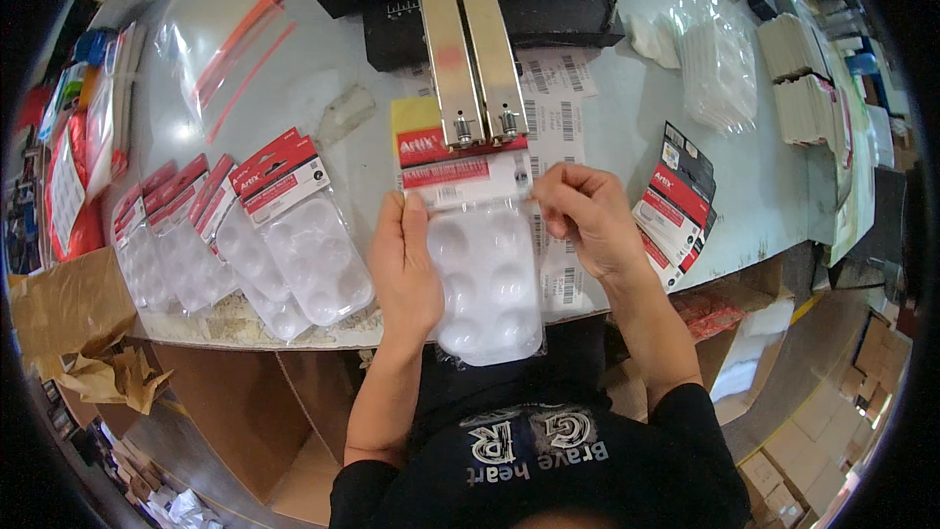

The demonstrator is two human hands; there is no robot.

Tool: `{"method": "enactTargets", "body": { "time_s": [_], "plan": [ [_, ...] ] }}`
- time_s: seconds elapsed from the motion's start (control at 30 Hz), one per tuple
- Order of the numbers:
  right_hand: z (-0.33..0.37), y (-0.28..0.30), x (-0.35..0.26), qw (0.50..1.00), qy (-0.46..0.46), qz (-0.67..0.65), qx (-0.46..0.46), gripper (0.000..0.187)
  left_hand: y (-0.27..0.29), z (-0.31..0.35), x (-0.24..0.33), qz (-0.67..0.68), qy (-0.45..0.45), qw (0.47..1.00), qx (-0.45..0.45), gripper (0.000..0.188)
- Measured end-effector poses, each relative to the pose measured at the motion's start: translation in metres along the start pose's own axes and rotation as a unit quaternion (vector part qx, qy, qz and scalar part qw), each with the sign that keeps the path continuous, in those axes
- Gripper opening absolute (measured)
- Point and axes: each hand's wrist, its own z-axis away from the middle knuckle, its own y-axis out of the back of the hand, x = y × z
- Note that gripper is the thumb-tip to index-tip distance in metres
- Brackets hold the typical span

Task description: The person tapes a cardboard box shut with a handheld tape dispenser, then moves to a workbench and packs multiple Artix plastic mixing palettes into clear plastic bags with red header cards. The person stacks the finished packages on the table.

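A white plastic paint palette (487,284) with round wells lies in a clear bag in front of me. Across its top sits a red and white header card (465,181), whose upper edge is under the two metal arms of a black stapling machine (455,49). My left hand (406,269) grips the left side of the bagged palette just below the card, thumb on top. My right hand (592,220) is closed at the card's right edge, thumb and forefinger pinched together there.
Several bagged palettes with red header cards (313,255) overlap on the left. Loose header cards (674,206) fan out on the right. Barcode sheets (563,118) lie beneath the machine. Clear bags (186,39) and a bagged white stack (718,69) lie farther back. Cardboard boxes (230,402) stand below the table edge.
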Motion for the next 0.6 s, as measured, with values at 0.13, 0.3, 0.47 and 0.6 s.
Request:
{"method": "enactTargets", "body": {
  "time_s": [0.13,0.3,0.47,0.6],
  "plan": [
    [-0.022,0.002,0.007,0.998,0.044,-0.024,0.032,0.01,-0.005,-0.024,-0.015,0.008,0.004,1.0,0.01,0.028],
    [-0.024,-0.001,0.008,0.996,0.076,-0.032,0.021,0.01,-0.005,-0.026,-0.016,-0.001,-0.005,1.0,0.016,0.027],
    [-0.017,-0.001,0.008,0.997,0.072,-0.013,0.033,0.009,-0.006,-0.022,-0.007,-0.025,0.017,0.999,0.022,0.028],
    [-0.021,0.001,0.013,0.993,0.116,-0.019,0.031,0.009,-0.01,-0.026,-0.01,0.005,-0.013,0.999,0.036,0.029]
  ]
}}
